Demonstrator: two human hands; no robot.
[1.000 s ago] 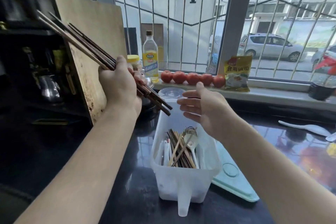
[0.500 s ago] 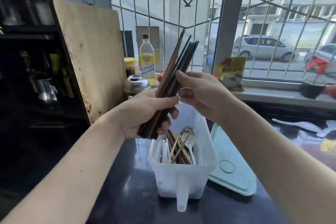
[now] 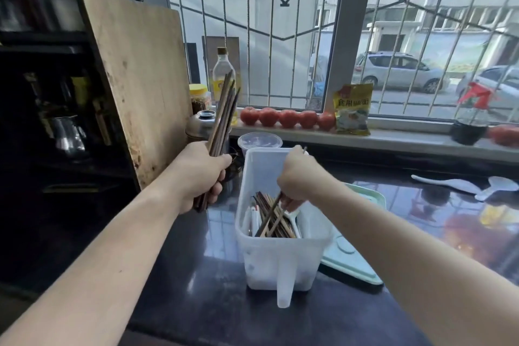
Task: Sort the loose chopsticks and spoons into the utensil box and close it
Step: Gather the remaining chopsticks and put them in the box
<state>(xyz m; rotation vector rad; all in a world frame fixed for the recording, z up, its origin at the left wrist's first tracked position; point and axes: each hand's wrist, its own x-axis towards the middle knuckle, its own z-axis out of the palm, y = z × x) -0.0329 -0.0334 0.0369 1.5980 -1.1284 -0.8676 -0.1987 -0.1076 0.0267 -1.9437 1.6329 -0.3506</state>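
Note:
A translucent white utensil box (image 3: 280, 264) stands open on the dark counter, with several chopsticks and a spoon (image 3: 290, 219) inside. My left hand (image 3: 200, 173) grips a bundle of dark chopsticks (image 3: 224, 115) upright, just left of the box. Over the box, my right hand (image 3: 297, 177) holds a pair of chopsticks (image 3: 271, 215) whose lower ends reach down among the utensils in it. The pale green lid (image 3: 356, 255) lies flat on the counter right of the box. Two white spoons (image 3: 466, 187) lie loose at the far right.
A large wooden cutting board (image 3: 140, 87) leans at the left. Behind the box are a clear round tub (image 3: 259, 140), a steel pot lid (image 3: 200, 123), a jar and an oil bottle (image 3: 222, 73). Tomatoes (image 3: 286, 118), a yellow packet and a dark bottle (image 3: 469, 123) line the window sill.
My right hand has taken a pair of chopsticks from the bundle and lowered it into the box. My left hand has moved left with the rest of the bundle.

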